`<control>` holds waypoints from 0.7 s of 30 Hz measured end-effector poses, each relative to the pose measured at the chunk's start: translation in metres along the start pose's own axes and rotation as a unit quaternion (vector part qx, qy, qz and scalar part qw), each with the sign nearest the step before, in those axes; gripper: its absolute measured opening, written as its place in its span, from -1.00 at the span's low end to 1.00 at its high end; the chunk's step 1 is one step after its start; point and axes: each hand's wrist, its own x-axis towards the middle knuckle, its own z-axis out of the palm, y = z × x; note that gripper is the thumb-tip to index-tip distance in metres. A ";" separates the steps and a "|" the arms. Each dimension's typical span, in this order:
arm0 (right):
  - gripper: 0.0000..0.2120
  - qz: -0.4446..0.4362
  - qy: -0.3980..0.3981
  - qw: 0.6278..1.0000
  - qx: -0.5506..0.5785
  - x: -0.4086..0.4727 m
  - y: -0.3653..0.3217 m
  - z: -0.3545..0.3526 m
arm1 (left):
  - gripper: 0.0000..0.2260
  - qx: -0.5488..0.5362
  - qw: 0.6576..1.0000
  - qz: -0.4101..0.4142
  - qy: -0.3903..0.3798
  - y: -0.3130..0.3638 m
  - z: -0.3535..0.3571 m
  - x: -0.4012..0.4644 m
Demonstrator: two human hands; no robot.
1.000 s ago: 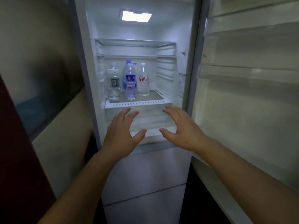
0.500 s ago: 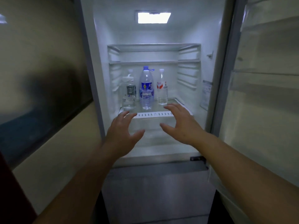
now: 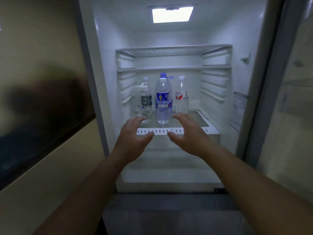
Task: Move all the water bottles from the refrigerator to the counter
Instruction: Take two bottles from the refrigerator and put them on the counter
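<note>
The refrigerator stands open, lit from its ceiling. On its glass shelf (image 3: 201, 123) stand several clear water bottles: one with a dark label (image 3: 144, 100) at the left, a taller blue-capped one with a blue label (image 3: 163, 106) in the middle, one with a red and white label (image 3: 181, 97) at the right. My left hand (image 3: 133, 138) and my right hand (image 3: 189, 134) reach toward the shelf's front edge, fingers spread and empty. They sit either side of the middle bottle, just short of it, touching nothing.
The fridge door (image 3: 291, 99) hangs open at the right with bare door racks. A beige wall with a dark panel (image 3: 42, 107) lies at the left. Upper fridge shelves (image 3: 172, 68) hold nothing. A closed lower compartment (image 3: 169, 209) sits below.
Both hands have moved forward and up into the fridge, nearer the bottles. The view has come closer to the shelf.
</note>
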 end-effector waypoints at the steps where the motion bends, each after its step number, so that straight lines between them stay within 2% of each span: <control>1: -0.41 0.002 0.005 1.000 0.005 0.005 0.004 0.005 | -0.44 -0.006 1.000 0.001 0.004 -0.004 0.005 0.005; 8: -0.42 0.045 0.009 0.999 0.007 0.044 0.025 0.035 | -0.44 -0.029 1.000 0.002 0.003 -0.035 0.040 0.052; 13: -0.42 0.108 0.018 0.994 0.019 0.079 0.040 0.048 | -0.42 -0.096 0.995 -0.007 -0.003 -0.042 0.061 0.089; 17: -0.45 0.139 0.035 0.989 0.045 0.097 0.051 0.060 | -0.51 -0.154 0.986 -0.054 -0.020 -0.047 0.085 0.114; 21: -0.47 0.172 0.058 0.982 0.053 0.110 0.065 0.068 | -0.51 -0.226 0.968 -0.104 -0.036 -0.046 0.106 0.137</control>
